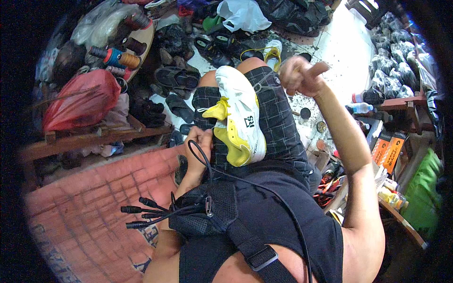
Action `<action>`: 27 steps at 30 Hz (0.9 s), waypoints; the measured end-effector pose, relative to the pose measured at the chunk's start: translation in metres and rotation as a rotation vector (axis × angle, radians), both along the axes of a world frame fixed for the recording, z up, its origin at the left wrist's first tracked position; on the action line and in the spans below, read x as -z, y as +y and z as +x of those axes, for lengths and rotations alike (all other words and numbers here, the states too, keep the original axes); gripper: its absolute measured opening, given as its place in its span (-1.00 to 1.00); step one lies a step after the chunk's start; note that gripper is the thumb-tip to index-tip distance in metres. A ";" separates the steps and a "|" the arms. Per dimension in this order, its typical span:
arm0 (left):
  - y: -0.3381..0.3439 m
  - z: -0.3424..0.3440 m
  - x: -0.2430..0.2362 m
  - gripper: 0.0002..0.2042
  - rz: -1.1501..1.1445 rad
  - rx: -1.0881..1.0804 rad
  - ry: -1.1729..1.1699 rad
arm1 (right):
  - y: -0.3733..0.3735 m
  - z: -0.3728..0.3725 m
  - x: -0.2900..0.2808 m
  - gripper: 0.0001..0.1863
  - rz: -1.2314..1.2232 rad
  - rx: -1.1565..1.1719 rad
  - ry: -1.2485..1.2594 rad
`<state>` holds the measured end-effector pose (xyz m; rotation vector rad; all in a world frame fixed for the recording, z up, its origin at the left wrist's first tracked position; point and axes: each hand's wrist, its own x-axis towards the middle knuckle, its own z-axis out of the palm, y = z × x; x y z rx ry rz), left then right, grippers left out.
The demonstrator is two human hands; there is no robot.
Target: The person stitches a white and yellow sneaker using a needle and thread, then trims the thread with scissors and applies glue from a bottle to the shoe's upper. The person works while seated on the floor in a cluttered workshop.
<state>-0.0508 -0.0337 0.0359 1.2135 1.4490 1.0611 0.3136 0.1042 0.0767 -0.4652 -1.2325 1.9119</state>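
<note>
A white and yellow sports shoe [240, 115] lies on its side across my lap, its toe pointing away and its yellow lining and tongue turned to the left. My left hand [202, 140] is beside the shoe's heel opening, its fingers curled together; what they hold, if anything, is hidden. My right hand [302, 78] is raised beyond my right knee, slightly blurred, with most fingers curled and one sticking out to the right. From the shoe's forefoot edge a thin pale thread [258, 87] runs up to this hand, which seems closed on it.
Another white and yellow shoe [273, 54] lies on the floor ahead, among dark shoes [212, 51]. Thread spools [128, 59] stand at left, above a red plastic bag [82, 99] on a wooden bench. Bagged goods [394, 61] and orange boxes [389, 151] are at right. A black cable crosses my torso.
</note>
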 end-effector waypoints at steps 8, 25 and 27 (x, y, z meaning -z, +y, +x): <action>0.005 -0.010 0.002 -0.79 -0.211 -0.233 -1.300 | -0.056 -0.031 0.000 -0.57 0.193 0.324 -0.763; 0.001 0.024 -0.032 -0.86 0.466 0.329 0.561 | -0.035 -0.077 -0.024 -0.36 0.358 0.230 -1.233; 0.001 0.023 -0.030 -0.80 0.514 0.337 0.642 | -0.032 -0.079 -0.023 -0.39 0.367 0.202 -1.245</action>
